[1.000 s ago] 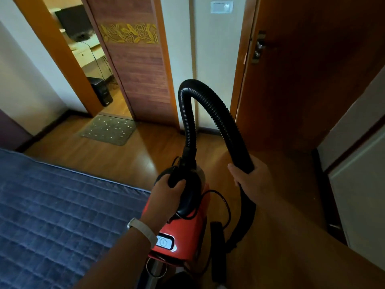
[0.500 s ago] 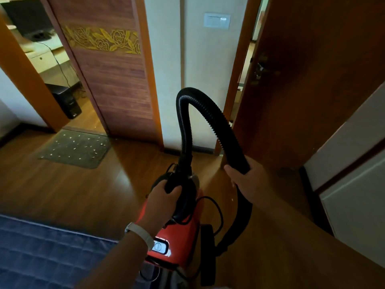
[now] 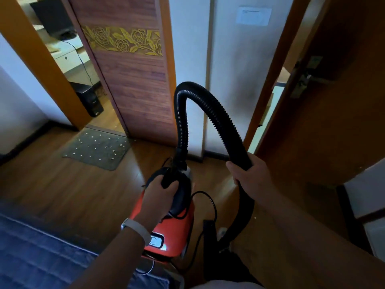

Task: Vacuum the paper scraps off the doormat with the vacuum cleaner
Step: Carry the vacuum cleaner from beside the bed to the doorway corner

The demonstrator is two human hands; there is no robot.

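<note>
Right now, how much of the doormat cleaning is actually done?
Barely started. Done: the vacuum cleaner is fetched. In hand: the left hand grips its handle and the right hand holds the hose, some way from the doormat. Left: everything, since paper scraps lie scattered over the whole mat.

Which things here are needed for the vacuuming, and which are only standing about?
For the job: vacuum cleaner, gripped by the left hand; hose, gripped by the right hand; doormat; paper scraps.
Standing about: blue quilt, computer tower, monitor.
</note>
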